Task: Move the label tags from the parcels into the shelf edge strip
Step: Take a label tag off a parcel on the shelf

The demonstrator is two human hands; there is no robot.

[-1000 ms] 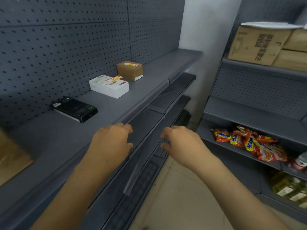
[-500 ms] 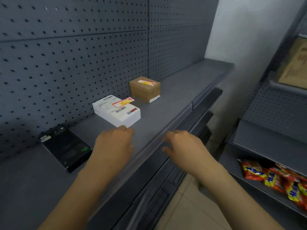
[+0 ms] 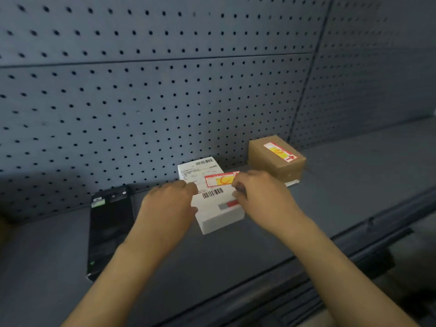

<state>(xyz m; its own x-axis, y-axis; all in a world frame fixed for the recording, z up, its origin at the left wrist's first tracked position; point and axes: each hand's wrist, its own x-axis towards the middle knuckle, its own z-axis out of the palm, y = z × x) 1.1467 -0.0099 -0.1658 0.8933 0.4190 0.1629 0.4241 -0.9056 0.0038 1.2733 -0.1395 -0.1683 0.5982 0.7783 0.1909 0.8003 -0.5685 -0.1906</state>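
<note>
Shelf (image 3: 236, 263): dark grey deck backed by a perforated panel (image 3: 165, 102); open deck lies in front of the parcels and to the right of the brown one.
Shelf edge strip (image 3: 295, 283): runs along the front lip, from lower centre up to the right; no tag shows in it.
White parcel (image 3: 213, 204): lies flat near the back panel, its near corner pointing toward the front lip, between the two hands.
Label tag on white parcel (image 3: 220, 180): red-bordered with a yellow patch, lying across the parcel's top; its right end is at the right hand's fingertips.
Brown parcel (image 3: 276, 161): just right of and behind the white one, carrying its own label tag (image 3: 279, 152) on top.
Black device (image 3: 109, 230): flat on the deck, left of the left hand, apart from the parcels.
Left hand (image 3: 168, 208): fingers curled loosely, resting against the white parcel's left edge, holding nothing.
Right hand (image 3: 259, 197): fingers bent at the tag's right end; whether they pinch it cannot be told.
Change from half a second ago: both hands have advanced from the front lip to the white parcel; the view has closed in on the shelf.
</note>
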